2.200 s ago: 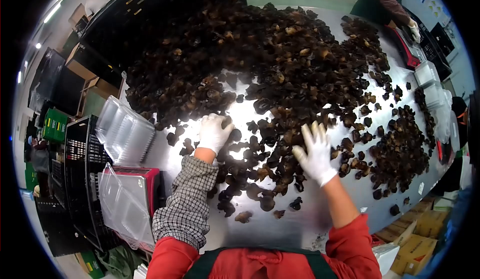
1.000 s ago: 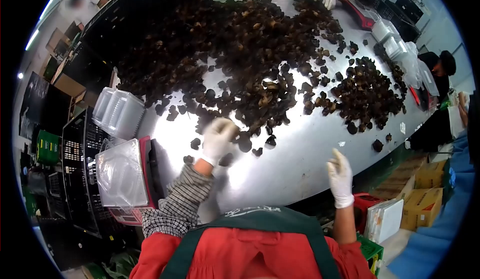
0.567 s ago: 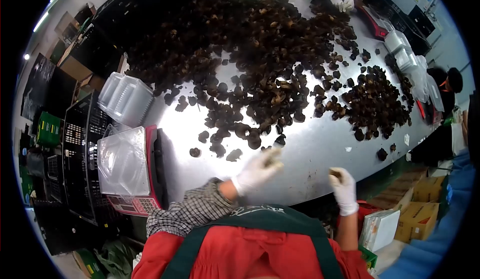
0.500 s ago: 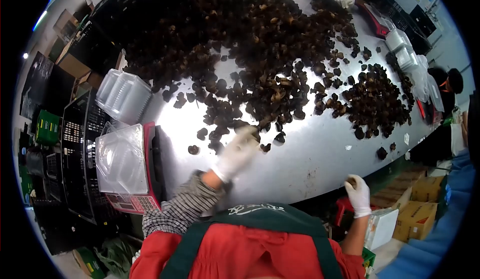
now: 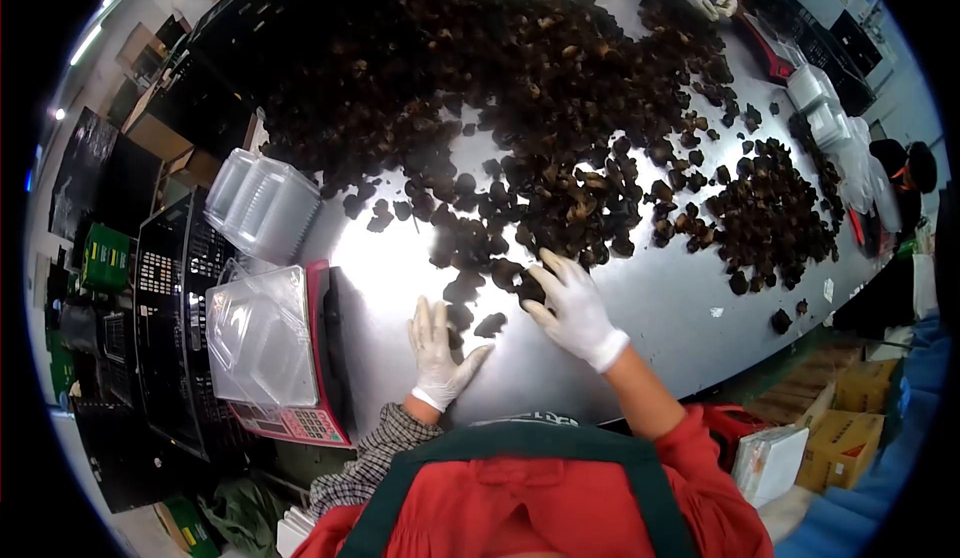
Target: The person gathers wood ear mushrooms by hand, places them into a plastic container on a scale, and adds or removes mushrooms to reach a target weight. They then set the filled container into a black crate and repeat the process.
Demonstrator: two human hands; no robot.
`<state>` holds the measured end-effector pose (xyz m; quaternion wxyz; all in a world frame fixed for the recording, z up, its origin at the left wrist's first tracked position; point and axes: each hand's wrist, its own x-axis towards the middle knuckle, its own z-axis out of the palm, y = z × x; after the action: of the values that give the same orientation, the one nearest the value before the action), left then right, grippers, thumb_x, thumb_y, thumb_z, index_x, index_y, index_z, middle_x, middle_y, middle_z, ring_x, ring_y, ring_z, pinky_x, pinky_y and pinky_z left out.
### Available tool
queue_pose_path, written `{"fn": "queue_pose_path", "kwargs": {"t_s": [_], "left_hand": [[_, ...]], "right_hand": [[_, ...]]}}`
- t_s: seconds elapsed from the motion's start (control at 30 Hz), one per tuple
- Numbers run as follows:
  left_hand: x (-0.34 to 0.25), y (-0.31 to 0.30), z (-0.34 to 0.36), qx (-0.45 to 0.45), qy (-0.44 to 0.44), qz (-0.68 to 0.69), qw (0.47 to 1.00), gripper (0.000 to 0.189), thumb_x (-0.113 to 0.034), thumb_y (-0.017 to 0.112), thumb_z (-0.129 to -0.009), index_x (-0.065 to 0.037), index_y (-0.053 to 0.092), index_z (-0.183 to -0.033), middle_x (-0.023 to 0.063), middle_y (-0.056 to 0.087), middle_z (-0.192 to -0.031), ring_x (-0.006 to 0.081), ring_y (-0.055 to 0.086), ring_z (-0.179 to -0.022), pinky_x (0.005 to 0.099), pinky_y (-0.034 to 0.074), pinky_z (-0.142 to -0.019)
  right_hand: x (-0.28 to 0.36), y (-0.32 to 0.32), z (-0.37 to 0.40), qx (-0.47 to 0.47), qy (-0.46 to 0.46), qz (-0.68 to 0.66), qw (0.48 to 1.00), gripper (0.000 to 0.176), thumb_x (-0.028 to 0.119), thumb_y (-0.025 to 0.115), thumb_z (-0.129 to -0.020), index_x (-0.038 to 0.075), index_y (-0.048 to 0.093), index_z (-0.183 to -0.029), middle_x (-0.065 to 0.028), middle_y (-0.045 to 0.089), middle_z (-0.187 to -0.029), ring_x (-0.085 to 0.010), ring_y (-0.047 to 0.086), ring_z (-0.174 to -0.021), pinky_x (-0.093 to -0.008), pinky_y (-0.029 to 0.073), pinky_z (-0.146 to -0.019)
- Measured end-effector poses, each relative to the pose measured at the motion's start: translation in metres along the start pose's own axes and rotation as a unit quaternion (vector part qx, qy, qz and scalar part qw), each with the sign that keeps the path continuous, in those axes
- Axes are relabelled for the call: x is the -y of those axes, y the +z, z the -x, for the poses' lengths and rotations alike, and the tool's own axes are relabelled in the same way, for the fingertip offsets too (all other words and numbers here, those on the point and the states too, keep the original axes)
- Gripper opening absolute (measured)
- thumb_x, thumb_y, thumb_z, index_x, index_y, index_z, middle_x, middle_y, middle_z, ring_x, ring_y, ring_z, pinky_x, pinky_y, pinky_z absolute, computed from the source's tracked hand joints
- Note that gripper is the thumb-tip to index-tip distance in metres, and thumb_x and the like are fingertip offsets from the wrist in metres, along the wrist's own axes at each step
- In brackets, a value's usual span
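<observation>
My left hand (image 5: 438, 360), in a white glove, lies flat on the metal table with fingers spread. Its fingertips are beside a few dark, curled pieces that look like wood ear mushrooms (image 5: 490, 325). My right hand (image 5: 577, 315), also gloved, reaches in from the right with thumb and fingers apart. A dark mushroom piece (image 5: 530, 291) sits between its thumb and fingers; whether it is gripped is not clear. Just beyond both hands spreads the near edge of a large mushroom heap (image 5: 500, 78).
At left, a red-edged scale (image 5: 325, 358) bears a clear plastic tray (image 5: 262, 338); stacked clear trays (image 5: 262, 206) stand behind it. A smaller mushroom pile (image 5: 775, 213) lies to the right. Across the table (image 5: 650, 328), another person's gloved hands (image 5: 708, 0) are near a second scale (image 5: 770, 50).
My right hand has come up from beside the table's near edge onto the mushrooms. My left hand has moved down and left, now flat on the table. The view has shifted slightly.
</observation>
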<state>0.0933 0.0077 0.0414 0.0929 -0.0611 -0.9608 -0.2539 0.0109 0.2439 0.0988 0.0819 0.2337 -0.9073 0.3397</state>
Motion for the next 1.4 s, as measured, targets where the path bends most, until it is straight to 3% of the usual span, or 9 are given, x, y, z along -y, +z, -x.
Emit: {"fn": "queue_pose_path", "kwargs": {"t_s": [0.23, 0.4, 0.57, 0.63, 0.7, 0.83, 1.17, 1.27, 1.4], "left_hand": [[0.022, 0.008, 0.000, 0.000, -0.023, -0.016, 1.000, 0.122, -0.057, 0.078, -0.061, 0.006, 0.014, -0.143, 0.0305, 0.017, -0.146, 0.0440, 0.015, -0.138, 0.0556, 0.014, -0.111], [0.030, 0.013, 0.001, -0.027, 0.024, -0.015, 0.999, 0.123, -0.054, 0.079, -0.059, 0.007, 0.012, -0.143, 0.0296, 0.018, -0.147, 0.0444, 0.016, -0.138, 0.0549, 0.015, -0.111], [0.023, 0.005, -0.003, 0.034, 0.035, -0.006, 0.999, 0.121, -0.060, 0.076, -0.062, 0.004, 0.014, -0.144, 0.0290, 0.020, -0.145, 0.0425, 0.018, -0.138, 0.0568, 0.014, -0.111], [0.023, 0.005, -0.003, 0.039, 0.037, -0.018, 0.998, 0.123, -0.061, 0.076, -0.060, 0.003, 0.014, -0.144, 0.0289, 0.019, -0.146, 0.0421, 0.017, -0.138, 0.0563, 0.014, -0.111], [0.023, 0.005, -0.003, 0.039, 0.035, -0.024, 0.998, 0.123, -0.061, 0.076, -0.060, 0.003, 0.013, -0.144, 0.0288, 0.019, -0.146, 0.0420, 0.018, -0.138, 0.0558, 0.014, -0.111], [0.021, 0.004, -0.002, 0.035, 0.033, -0.024, 0.999, 0.123, -0.061, 0.077, -0.060, 0.003, 0.013, -0.144, 0.0288, 0.019, -0.146, 0.0423, 0.018, -0.137, 0.0553, 0.014, -0.111], [0.019, 0.001, -0.002, 0.035, 0.044, -0.013, 0.998, 0.127, -0.053, 0.083, -0.056, 0.003, 0.012, -0.145, 0.0313, 0.016, -0.147, 0.0462, 0.021, -0.135, 0.0531, 0.020, -0.111], [0.021, 0.004, -0.002, 0.022, 0.033, 0.003, 0.999, 0.123, -0.057, 0.080, -0.058, 0.003, 0.014, -0.144, 0.0303, 0.020, -0.145, 0.0449, 0.024, -0.133, 0.0550, 0.020, -0.110], [0.020, 0.004, -0.003, 0.010, 0.039, 0.002, 0.999, 0.120, -0.055, 0.081, -0.058, 0.004, 0.018, -0.142, 0.0309, 0.020, -0.144, 0.0462, 0.026, -0.131, 0.0546, 0.023, -0.109]], "right_hand": [[-0.009, 0.100, -0.126, 0.099, -0.030, 0.147, 0.984, 0.068, 0.049, 0.056, -0.085, 0.008, 0.041, -0.137, -0.0258, 0.034, -0.142, -0.0401, 0.028, -0.134, -0.0540, 0.022, -0.109], [0.037, 0.090, -0.023, 0.266, -0.187, 0.078, 0.943, 0.064, 0.046, 0.055, -0.086, 0.007, 0.043, -0.135, -0.0231, 0.037, -0.140, -0.0392, 0.031, -0.134, -0.0572, 0.016, -0.111], [0.023, 0.011, -0.019, 0.202, -0.150, -0.106, 0.962, 0.036, 0.024, 0.065, -0.078, 0.005, 0.061, -0.109, -0.0191, 0.055, -0.118, -0.0377, 0.049, -0.114, -0.0516, 0.037, -0.100], [-0.020, -0.016, -0.056, 0.002, -0.208, 0.034, 0.977, 0.029, 0.015, 0.066, -0.073, 0.004, 0.062, -0.100, -0.0180, 0.058, -0.110, -0.0363, 0.053, -0.106, -0.0479, 0.043, -0.093], [-0.068, -0.031, -0.088, -0.093, -0.022, 0.105, 0.990, 0.040, 0.025, 0.065, -0.081, 0.002, 0.059, -0.112, -0.0245, 0.054, -0.117, -0.0394, 0.050, -0.112, -0.0454, 0.043, -0.095], [-0.128, -0.019, -0.088, 0.007, 0.185, 0.215, 0.959, 0.063, 0.048, 0.053, -0.090, 0.006, 0.044, -0.136, -0.0305, 0.036, -0.140, -0.0457, 0.035, -0.128, -0.0486, 0.032, -0.106], [0.015, 0.004, 0.034, 0.143, -0.074, -0.065, 0.985, 0.048, 0.030, 0.070, -0.078, 0.007, 0.058, -0.118, -0.0222, 0.048, -0.132, -0.0388, 0.043, -0.124, -0.0485, 0.035, -0.103], [-0.012, -0.012, -0.015, 0.013, -0.102, -0.056, 0.993, 0.030, 0.018, 0.067, -0.079, 0.003, 0.063, -0.105, -0.0223, 0.057, -0.118, -0.0381, 0.057, -0.107, -0.0428, 0.046, -0.093], [-0.083, 0.009, -0.115, -0.078, 0.031, 0.131, 0.988, 0.053, 0.035, 0.061, -0.086, 0.006, 0.049, -0.129, -0.0268, 0.042, -0.135, -0.0403, 0.040, -0.125, -0.0453, 0.036, -0.103]]}}
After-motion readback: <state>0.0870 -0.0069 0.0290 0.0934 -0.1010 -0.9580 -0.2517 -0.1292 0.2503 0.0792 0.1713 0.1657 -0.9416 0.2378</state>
